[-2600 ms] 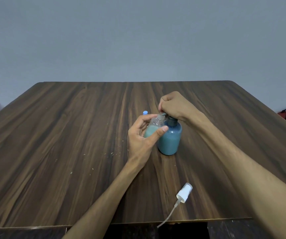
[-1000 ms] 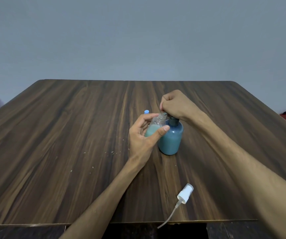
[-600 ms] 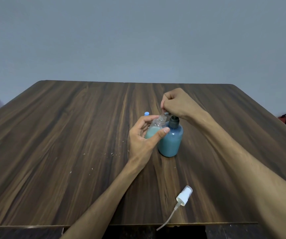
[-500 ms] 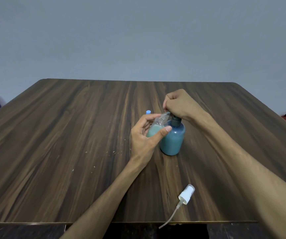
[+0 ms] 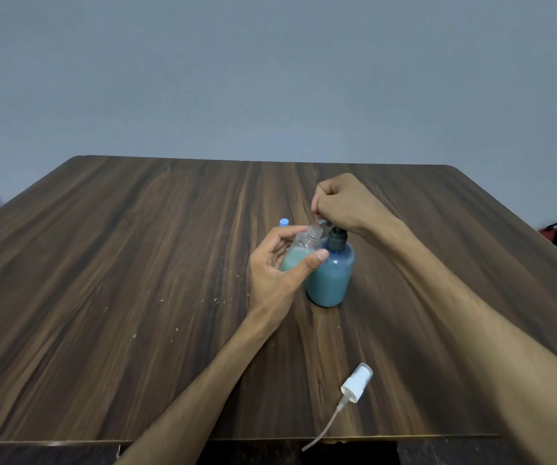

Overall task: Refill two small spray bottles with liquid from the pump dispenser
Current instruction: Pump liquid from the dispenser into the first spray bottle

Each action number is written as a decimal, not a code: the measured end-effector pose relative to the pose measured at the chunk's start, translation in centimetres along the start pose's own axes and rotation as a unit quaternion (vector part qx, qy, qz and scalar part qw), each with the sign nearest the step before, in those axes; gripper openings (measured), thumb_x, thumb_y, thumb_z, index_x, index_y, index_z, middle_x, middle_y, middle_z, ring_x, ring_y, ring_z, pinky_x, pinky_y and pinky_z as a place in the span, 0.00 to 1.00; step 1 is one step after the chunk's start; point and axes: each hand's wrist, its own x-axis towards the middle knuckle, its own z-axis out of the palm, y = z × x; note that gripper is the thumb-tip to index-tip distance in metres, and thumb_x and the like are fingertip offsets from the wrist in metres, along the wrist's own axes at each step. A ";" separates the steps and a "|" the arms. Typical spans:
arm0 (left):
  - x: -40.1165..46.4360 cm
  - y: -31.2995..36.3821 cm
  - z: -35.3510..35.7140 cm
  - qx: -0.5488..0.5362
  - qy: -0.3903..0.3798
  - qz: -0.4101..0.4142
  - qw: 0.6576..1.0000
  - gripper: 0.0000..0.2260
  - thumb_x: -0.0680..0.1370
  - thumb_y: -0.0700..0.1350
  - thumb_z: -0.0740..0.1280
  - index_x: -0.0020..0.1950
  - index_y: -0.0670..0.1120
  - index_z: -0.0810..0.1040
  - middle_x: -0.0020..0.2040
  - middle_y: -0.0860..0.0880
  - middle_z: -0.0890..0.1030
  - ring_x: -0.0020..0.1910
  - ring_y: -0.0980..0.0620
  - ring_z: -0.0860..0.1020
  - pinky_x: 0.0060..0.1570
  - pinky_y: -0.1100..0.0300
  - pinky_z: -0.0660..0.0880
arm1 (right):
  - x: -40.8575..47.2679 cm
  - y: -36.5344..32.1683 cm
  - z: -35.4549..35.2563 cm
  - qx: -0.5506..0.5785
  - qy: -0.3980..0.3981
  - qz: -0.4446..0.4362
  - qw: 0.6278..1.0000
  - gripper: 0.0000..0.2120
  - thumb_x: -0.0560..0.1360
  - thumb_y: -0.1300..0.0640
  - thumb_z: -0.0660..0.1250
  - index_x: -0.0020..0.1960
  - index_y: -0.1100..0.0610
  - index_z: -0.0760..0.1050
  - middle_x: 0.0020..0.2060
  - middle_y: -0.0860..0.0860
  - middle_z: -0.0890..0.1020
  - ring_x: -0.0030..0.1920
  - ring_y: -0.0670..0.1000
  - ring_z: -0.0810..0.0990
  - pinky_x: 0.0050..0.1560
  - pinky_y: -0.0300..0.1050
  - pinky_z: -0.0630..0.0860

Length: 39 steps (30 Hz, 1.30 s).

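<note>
The left hand [image 5: 279, 268] holds a small open spray bottle [image 5: 300, 251], tilted, against the blue pump dispenser [image 5: 332, 275] on the worktop [image 5: 136, 263]. The right hand [image 5: 342, 204] curls around the pump top. A white spray cap [image 5: 357, 382] lies near the front edge.

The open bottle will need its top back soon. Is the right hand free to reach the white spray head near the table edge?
Probably not yet: the right hand is curled on the pump. The spray head lies uncovered beside that forearm, so once the hand lets go the way looks free.
</note>
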 end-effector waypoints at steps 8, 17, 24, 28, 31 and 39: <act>0.0 -0.1 -0.1 0.003 0.003 -0.007 1.000 0.17 0.72 0.40 0.81 0.58 0.47 0.82 0.55 0.45 0.87 0.55 0.46 0.86 0.55 0.57 0.81 | 0.0 0.1 0.8 -0.015 -0.003 0.010 1.000 0.12 0.69 0.65 0.57 0.41 0.69 0.77 0.29 0.50 0.79 0.32 0.50 0.73 0.35 0.44 0.72; 0.2 -0.2 0.0 0.004 0.002 -0.003 1.000 0.17 0.73 0.38 0.80 0.59 0.45 0.82 0.55 0.45 0.87 0.55 0.45 0.86 0.55 0.58 0.82 | 0.0 0.2 0.6 -0.014 0.004 0.005 1.000 0.11 0.70 0.65 0.57 0.39 0.66 0.78 0.29 0.50 0.80 0.31 0.49 0.74 0.34 0.43 0.72; 0.2 -0.3 0.0 0.002 0.005 -0.004 1.000 0.16 0.72 0.37 0.80 0.58 0.45 0.82 0.55 0.44 0.87 0.55 0.45 0.86 0.56 0.56 0.82 | 0.0 0.6 0.9 -0.009 0.007 0.014 1.000 0.11 0.70 0.66 0.58 0.33 0.61 0.77 0.26 0.47 0.79 0.29 0.46 0.73 0.35 0.43 0.72; 0.1 -0.3 -0.1 0.006 0.006 -0.007 1.000 0.17 0.72 0.39 0.80 0.59 0.42 0.82 0.56 0.44 0.87 0.55 0.45 0.86 0.56 0.56 0.82 | -0.3 0.0 0.1 -0.013 0.006 -0.009 1.000 0.11 0.70 0.66 0.57 0.37 0.65 0.78 0.27 0.46 0.80 0.30 0.46 0.74 0.33 0.40 0.71; 0.1 -0.3 -0.1 0.004 0.004 -0.010 1.000 0.17 0.73 0.37 0.80 0.59 0.42 0.82 0.56 0.44 0.87 0.55 0.45 0.86 0.56 0.56 0.82 | 0.0 0.2 0.1 0.000 0.014 -0.003 1.000 0.11 0.69 0.66 0.57 0.35 0.63 0.78 0.25 0.45 0.80 0.28 0.44 0.74 0.34 0.40 0.72; 0.1 -0.7 -0.3 0.011 0.009 -0.010 1.000 0.18 0.73 0.39 0.80 0.60 0.39 0.82 0.55 0.44 0.87 0.56 0.44 0.86 0.56 0.56 0.82 | 0.0 -0.1 -0.1 -0.001 0.014 -0.009 1.000 0.12 0.70 0.67 0.57 0.36 0.62 0.78 0.25 0.44 0.80 0.27 0.42 0.75 0.33 0.39 0.72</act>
